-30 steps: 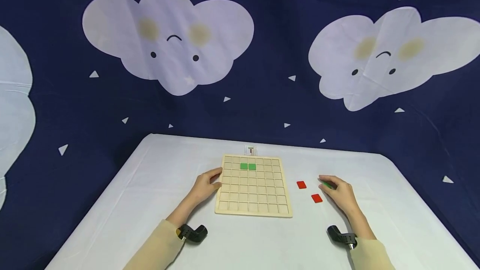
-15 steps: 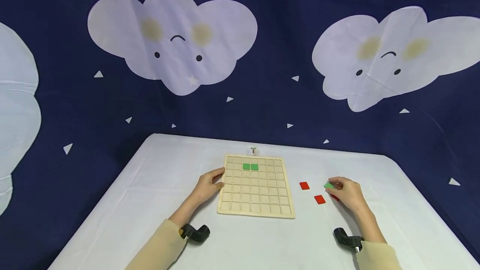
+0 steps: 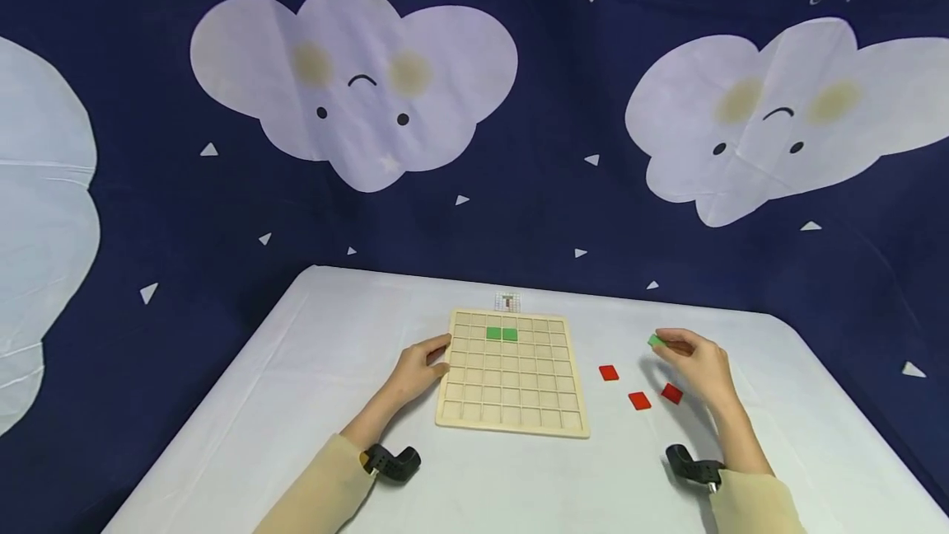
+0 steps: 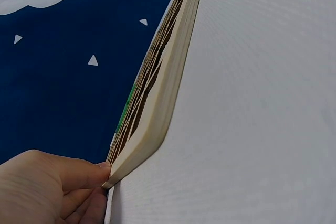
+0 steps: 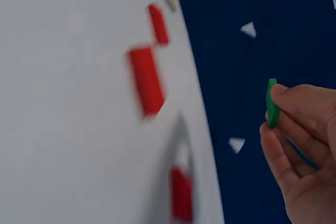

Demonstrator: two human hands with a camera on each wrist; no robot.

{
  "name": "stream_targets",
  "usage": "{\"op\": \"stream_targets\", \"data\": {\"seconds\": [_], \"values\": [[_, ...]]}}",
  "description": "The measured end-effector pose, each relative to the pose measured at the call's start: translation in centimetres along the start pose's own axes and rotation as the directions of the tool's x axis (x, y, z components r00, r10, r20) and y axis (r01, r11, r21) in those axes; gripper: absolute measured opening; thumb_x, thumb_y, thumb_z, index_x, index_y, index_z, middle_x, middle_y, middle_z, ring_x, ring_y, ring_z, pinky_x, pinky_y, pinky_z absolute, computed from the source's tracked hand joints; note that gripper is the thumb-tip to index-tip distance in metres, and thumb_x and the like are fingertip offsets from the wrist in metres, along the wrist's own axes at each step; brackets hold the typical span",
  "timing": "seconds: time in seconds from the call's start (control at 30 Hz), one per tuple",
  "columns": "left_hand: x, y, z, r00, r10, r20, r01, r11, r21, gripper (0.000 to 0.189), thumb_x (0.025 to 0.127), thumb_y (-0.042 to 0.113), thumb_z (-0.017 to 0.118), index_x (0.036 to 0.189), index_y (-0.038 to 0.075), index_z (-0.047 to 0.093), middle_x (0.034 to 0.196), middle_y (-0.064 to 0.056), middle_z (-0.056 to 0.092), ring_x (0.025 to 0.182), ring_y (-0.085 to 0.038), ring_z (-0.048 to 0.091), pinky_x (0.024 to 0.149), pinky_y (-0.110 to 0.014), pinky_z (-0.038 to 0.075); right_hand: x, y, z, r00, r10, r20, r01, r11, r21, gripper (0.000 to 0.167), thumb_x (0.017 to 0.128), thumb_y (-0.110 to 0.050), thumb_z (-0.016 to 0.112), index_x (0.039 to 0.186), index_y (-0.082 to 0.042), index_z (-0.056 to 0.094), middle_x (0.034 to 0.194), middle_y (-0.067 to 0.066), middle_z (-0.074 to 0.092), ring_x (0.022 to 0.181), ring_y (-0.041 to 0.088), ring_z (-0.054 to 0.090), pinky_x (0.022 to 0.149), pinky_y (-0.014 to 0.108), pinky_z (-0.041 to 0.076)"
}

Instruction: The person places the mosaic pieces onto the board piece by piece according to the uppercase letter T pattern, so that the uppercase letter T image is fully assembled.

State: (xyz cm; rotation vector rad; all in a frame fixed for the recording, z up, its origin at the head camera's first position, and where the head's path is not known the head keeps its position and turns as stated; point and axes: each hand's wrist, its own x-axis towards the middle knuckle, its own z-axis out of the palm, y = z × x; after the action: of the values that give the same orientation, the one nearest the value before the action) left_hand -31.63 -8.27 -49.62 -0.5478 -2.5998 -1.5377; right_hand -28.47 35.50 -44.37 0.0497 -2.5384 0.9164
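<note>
White table (image 3: 519,484) below; green tile (image 3: 656,340) pinched in right hand (image 3: 700,365).

My head camera looks forward and down from the 6 o'clock side of the counter (image 3: 556,480), far enough back to take in the left grip (image 3: 410,371), the right grip (image 3: 700,363) and the dark backdrop (image 3: 552,105) at 12. The left wrist camera (image 3: 399,465) gives me a close, tilted look along the edge of the board (image 3: 513,373), left grip at 7 o'clock. The right wrist camera (image 3: 685,465) looks close past the right grip at 4 o'clock, sharing the red tiles (image 5: 147,82) with my head view.
</note>
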Motion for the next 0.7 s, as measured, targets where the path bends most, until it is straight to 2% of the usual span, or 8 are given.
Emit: {"op": "stream_targets", "data": {"seconds": [0.07,0.13,0.3,0.4,0.53,0.63,0.7], "values": [[0.1,0.0,0.0,1.000,-0.009,-0.001,0.009,1.000,-0.001,0.051,0.084,-0.006,0.062,0.132,-0.010,0.047,0.134,-0.024,0.048,0.123,-0.032,0.048,0.100,-0.032,0.044,0.7,-1.0,0.3,1.000,-0.002,0.016,0.001,0.998,0.056,0.034,0.084,-0.022,0.072,0.112,-0.003,0.068,0.101,0.014,0.069,0.078,-0.012,0.057,0.068,0.005,0.045],[0.0,0.1,0.0,1.000,-0.009,0.004,0.009,1.000,0.001,0.051,0.084,-0.007,0.062,0.132,-0.010,0.047,0.134,-0.025,0.048,0.123,-0.033,0.048,0.100,-0.033,0.044,1.4,-1.9,1.0,0.999,-0.007,0.034,0.003,0.992,0.123,0.035,0.085,-0.020,0.071,0.115,-0.001,0.066,0.104,0.016,0.068,0.080,-0.013,0.056,0.069,0.005,0.047],[0.0,0.0,0.0,1.000,0.007,0.009,-0.007,1.000,0.001,0.050,0.084,-0.008,0.061,0.131,-0.012,0.047,0.133,-0.026,0.048,0.122,-0.034,0.048,0.100,-0.034,0.044,2.8,-4.2,3.5,0.997,-0.036,0.061,0.018,0.962,0.272,0.036,0.086,-0.017,0.070,0.117,0.001,0.064,0.109,0.018,0.066,0.086,-0.004,0.061,0.072,0.008,0.051],[0.1,0.1,0.0,1.000,0.009,0.002,-0.009,1.000,0.000,0.050,0.083,-0.008,0.062,0.131,-0.012,0.047,0.133,-0.026,0.048,0.122,-0.035,0.048,0.100,-0.035,0.044,3.0,-6.8,4.4,0.996,-0.052,0.079,0.022,0.942,0.335,0.035,0.086,-0.011,0.070,0.116,0.005,0.064,0.109,0.021,0.065,0.094,0.015,0.065,0.072,0.009,0.051],[0.2,0.0,0.0,1.000,0.011,0.001,-0.011,1.000,-0.002,0.050,0.083,-0.008,0.062,0.131,-0.011,0.047,0.133,-0.026,0.048,0.123,-0.034,0.048,0.101,-0.034,0.044,3.5,-8.2,6.4,0.991,-0.058,0.120,0.007,0.922,0.388,0.036,0.086,-0.013,0.070,0.118,0.004,0.063,0.111,0.020,0.065,0.101,0.031,0.062,0.074,0.009,0.050],[0.2,-0.1,0.1,1.000,0.014,0.000,-0.014,1.000,-0.002,0.050,0.083,-0.008,0.062,0.131,-0.011,0.047,0.133,-0.026,0.048,0.123,-0.034,0.048,0.100,-0.033,0.044,4.2,-7.7,8.6,0.987,-0.062,0.147,-0.004,0.911,0.413,0.037,0.086,-0.018,0.071,0.118,-0.001,0.064,0.113,0.015,0.066,0.101,0.025,0.062,0.078,0.013,0.051],[0.2,-0.1,0.1,1.000,0.015,0.000,-0.015,1.000,-0.005,0.050,0.083,-0.008,0.062,0.131,-0.012,0.047,0.133,-0.026,0.048,0.123,-0.034,0.048,0.100,-0.033,0.044,4.2,-8.2,9.4,0.984,-0.062,0.167,-0.015,0.906,0.423,0.037,0.086,-0.018,0.071,0.118,-0.002,0.065,0.113,0.013,0.066,0.101,0.022,0.062,0.079,0.015,0.052]]}}
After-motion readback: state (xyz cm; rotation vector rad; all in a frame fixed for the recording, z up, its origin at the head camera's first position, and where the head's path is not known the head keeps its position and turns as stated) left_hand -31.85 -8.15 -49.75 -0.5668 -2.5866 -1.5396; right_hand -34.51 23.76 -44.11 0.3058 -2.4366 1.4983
